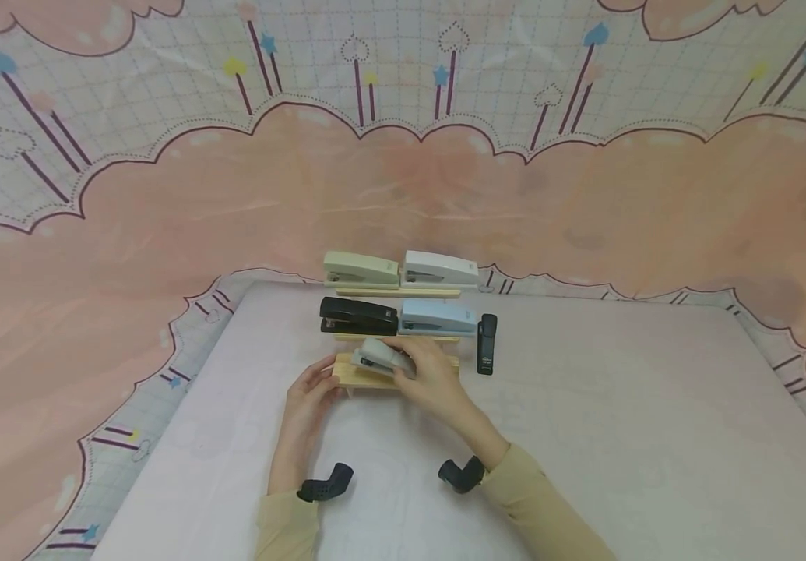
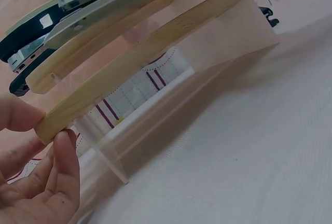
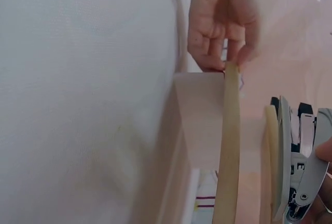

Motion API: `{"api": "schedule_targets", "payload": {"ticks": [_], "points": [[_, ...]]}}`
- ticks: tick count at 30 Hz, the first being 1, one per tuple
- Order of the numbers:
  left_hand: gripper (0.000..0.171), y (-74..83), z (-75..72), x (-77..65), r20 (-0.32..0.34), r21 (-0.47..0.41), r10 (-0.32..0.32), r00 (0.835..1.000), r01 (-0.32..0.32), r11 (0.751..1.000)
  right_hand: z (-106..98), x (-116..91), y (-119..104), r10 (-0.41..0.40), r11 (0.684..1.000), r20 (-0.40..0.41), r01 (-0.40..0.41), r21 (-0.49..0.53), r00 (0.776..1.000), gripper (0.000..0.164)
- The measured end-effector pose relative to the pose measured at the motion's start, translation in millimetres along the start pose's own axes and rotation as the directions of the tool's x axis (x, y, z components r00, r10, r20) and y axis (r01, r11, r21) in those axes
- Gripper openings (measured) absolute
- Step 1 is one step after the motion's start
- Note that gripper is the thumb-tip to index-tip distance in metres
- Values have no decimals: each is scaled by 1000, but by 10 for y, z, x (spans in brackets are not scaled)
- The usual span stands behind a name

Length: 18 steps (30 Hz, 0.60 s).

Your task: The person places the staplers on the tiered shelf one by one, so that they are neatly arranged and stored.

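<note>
A stepped display rack has wooden boards (image 1: pixel 345 377) on translucent supports (image 2: pixel 233 40). My left hand (image 1: pixel 310 396) pinches the left end of the front board (image 2: pixel 140 55), thumb on top and fingers beneath. Over the front of the rack is a grey stapler (image 1: pixel 381 357), gripped at its right end by my right hand (image 1: pixel 436 378). The right wrist view shows that stapler (image 3: pixel 311 177) close beside a wooden board (image 3: pixel 270 156); whether it rests on the wood I cannot tell. Only a few right-hand fingers show at that view's edge.
Behind, a black stapler (image 1: pixel 358 315) and a light blue one (image 1: pixel 438 317) occupy the middle step. A pale green stapler (image 1: pixel 360 269) and a white one (image 1: pixel 440 269) sit on the top step. Another black stapler (image 1: pixel 487 344) lies right of the rack on the white-covered table (image 1: pixel 620 436).
</note>
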<state>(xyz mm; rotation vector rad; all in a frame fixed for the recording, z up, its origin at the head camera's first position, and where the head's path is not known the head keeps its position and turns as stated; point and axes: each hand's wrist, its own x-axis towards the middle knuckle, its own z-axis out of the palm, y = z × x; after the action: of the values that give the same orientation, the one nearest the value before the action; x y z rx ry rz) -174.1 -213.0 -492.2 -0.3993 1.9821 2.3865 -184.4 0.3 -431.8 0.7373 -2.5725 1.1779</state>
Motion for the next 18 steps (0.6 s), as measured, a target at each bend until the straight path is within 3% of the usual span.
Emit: {"api": "schedule_targets", "payload": {"ticks": [5,11,18], "points": [[47,10,-6,-1,12,1,3,1000,-3,1000,69,67,-13,-9,1000,38,10,-23,999,45],[46,-1,-10,8,19,6,21,1000,-21,1000,168,134,-7,-74,995,67,78,-59,995,43],[46,-19,-7,6,13,-23,43,999,-42,999,264,178,-25,-122,987,62,128,-101,991,42]]}}
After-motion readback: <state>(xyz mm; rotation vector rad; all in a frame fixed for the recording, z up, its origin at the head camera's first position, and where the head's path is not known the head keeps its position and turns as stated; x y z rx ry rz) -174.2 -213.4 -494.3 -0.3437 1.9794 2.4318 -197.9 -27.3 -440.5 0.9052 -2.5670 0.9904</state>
